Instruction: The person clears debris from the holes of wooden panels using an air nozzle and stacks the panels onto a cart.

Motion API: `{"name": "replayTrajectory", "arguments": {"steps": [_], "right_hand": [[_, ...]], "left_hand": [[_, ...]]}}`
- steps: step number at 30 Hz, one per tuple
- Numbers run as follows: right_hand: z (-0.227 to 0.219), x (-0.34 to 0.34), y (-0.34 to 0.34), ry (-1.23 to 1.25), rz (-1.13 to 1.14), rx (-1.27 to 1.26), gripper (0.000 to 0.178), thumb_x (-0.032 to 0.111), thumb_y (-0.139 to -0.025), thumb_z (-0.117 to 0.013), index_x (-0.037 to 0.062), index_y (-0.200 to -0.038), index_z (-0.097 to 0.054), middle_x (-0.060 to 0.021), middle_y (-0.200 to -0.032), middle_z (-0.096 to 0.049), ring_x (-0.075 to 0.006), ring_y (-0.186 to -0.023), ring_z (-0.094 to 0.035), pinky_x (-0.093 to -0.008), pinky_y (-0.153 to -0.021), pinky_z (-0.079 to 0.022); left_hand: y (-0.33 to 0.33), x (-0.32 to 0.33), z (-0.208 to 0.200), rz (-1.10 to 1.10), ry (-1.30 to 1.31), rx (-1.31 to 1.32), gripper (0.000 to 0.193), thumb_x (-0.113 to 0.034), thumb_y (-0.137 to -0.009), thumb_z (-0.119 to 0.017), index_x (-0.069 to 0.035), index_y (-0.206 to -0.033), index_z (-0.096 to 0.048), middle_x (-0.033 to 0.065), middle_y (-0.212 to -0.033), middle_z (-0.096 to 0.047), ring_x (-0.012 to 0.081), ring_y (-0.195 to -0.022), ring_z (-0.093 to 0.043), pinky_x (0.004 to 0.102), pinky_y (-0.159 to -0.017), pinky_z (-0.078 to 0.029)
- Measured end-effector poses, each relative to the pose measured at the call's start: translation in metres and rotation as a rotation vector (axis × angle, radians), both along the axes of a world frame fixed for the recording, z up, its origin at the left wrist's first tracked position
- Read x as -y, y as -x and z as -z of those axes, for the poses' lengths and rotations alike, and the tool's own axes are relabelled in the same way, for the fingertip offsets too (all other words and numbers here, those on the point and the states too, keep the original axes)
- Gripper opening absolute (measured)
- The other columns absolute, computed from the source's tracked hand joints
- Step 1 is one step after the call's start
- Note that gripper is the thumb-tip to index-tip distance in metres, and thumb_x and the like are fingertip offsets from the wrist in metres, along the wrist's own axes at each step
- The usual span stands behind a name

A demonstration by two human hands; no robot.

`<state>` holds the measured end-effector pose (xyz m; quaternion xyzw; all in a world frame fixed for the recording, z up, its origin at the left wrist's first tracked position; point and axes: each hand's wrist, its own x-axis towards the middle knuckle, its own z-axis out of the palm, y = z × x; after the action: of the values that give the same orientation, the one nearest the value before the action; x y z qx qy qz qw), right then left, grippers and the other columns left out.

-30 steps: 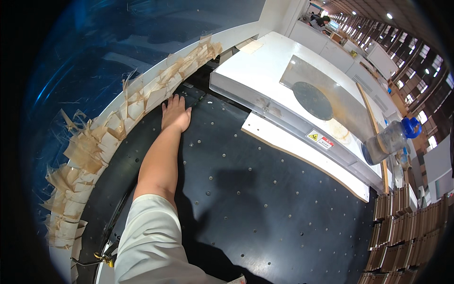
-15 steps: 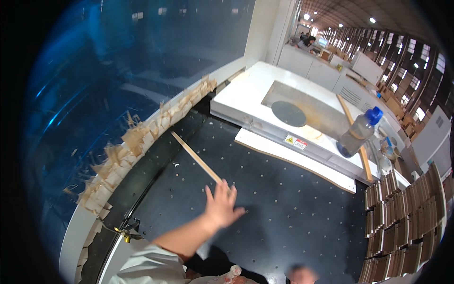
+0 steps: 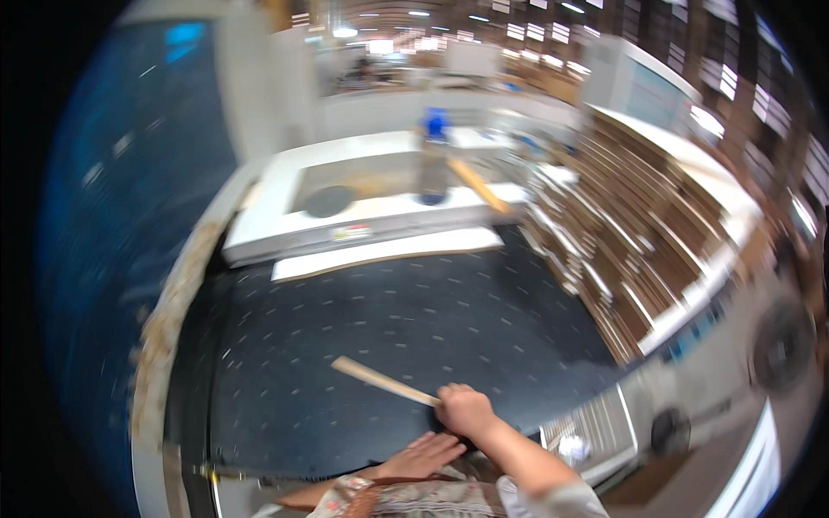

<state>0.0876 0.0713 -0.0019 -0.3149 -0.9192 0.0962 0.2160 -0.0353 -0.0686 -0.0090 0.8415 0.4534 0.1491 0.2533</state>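
A thin, light wooden strip (image 3: 380,380) lies across the near part of the black dotted table (image 3: 414,319). My right hand (image 3: 466,410) is closed around the strip's near end. Just below it, my left hand (image 3: 423,453) rests flat with fingers spread at the table's near edge and holds nothing. The picture is blurred by motion.
A white machine (image 3: 285,216) with a dark round disc stands at the back, a white board (image 3: 389,250) in front of it and a blue-capped plastic bottle (image 3: 434,160) on top. Stacked brown boards (image 3: 622,250) fill the right. Wood scraps (image 3: 164,328) line the left rim.
My left hand came back from the scraps at the far rim. The strip appeared on the table, and my right hand now grips its near end. The view swung to the right.
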Motion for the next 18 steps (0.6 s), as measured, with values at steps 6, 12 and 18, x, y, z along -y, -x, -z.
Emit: {"name": "replayTrajectory", "arguments": {"steps": [6,12,18], "right_hand": [[-0.015,0.023,-0.154,0.4,0.323,-0.56,0.017,0.022,-0.084,-0.057,0.0064,-0.087,-0.05,-0.0078,-0.083,-0.057,-0.0226,-0.071,-0.059,-0.0334,-0.062,-0.05],[0.132,0.099,-0.288,0.727,1.233,-1.694,0.01,0.011,-0.086,-0.054,0.0085,-0.089,-0.046,-0.0055,-0.072,-0.054,-0.0126,-0.049,-0.049,-0.0251,-0.042,-0.039],[0.286,0.125,-0.315,0.769,1.796,-1.217,0.022,0.014,-0.079,-0.061,0.0041,-0.092,-0.045,-0.0099,-0.069,-0.055,-0.0204,-0.045,-0.052,-0.0329,-0.039,-0.042]], "left_hand": [[-0.013,-0.01,-0.006,-0.178,-0.083,-0.114,0.069,-0.028,-0.07,-0.07,-0.004,-0.13,-0.044,0.0219,-0.139,-0.033,0.0389,-0.132,-0.027,0.0489,-0.107,-0.02],[-0.044,-0.034,-0.023,-0.035,-0.06,-0.273,0.072,-0.025,-0.065,-0.073,0.0,-0.126,-0.045,0.0225,-0.139,-0.033,0.0385,-0.131,-0.026,0.0538,-0.107,-0.013],[-0.06,-0.05,-0.024,0.011,-0.083,-0.313,0.07,-0.025,-0.066,-0.072,-0.001,-0.126,-0.045,0.022,-0.139,-0.033,0.0379,-0.131,-0.026,0.0531,-0.107,-0.011]]}}
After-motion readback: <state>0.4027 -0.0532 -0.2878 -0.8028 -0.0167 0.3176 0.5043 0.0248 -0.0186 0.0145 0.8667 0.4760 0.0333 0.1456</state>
